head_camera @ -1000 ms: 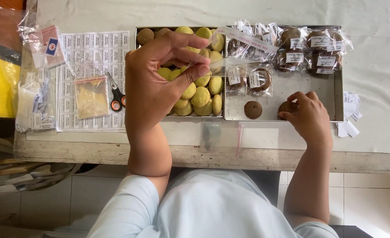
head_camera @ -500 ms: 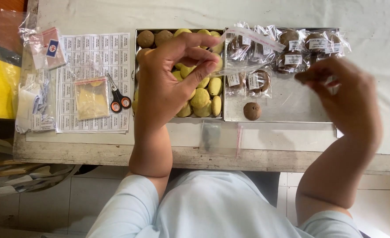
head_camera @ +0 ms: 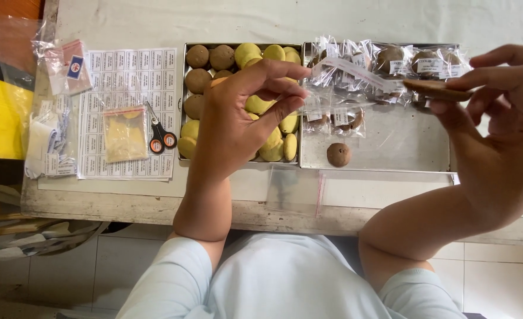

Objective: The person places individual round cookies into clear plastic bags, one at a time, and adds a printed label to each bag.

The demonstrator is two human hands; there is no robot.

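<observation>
My left hand point(head_camera: 244, 121) hovers over a metal tray point(head_camera: 184, 77) of yellow and brown cookies point(head_camera: 198, 56), pinching one end of a clear plastic bag point(head_camera: 344, 82). My right hand point(head_camera: 500, 133) is raised at the right and holds a flat brown cookie point(head_camera: 437, 90) at the bag's open mouth. A second metal tray point(head_camera: 391, 142) lies below, with one loose brown cookie point(head_camera: 339, 155) on it and several bagged, labelled cookies point(head_camera: 418, 62) along its far side.
A sheet of small labels point(head_camera: 126, 77) lies left of the trays, with scissors point(head_camera: 160, 134) and a small bag of yellow powder point(head_camera: 124, 133) on it. Clear bags point(head_camera: 49, 65) pile at the far left. An empty clear bag point(head_camera: 294, 189) rests near the table's front edge.
My right hand picked a brown cookie off the right tray, rose and moved right, and now brings it to the mouth of the bag held by my left hand.
</observation>
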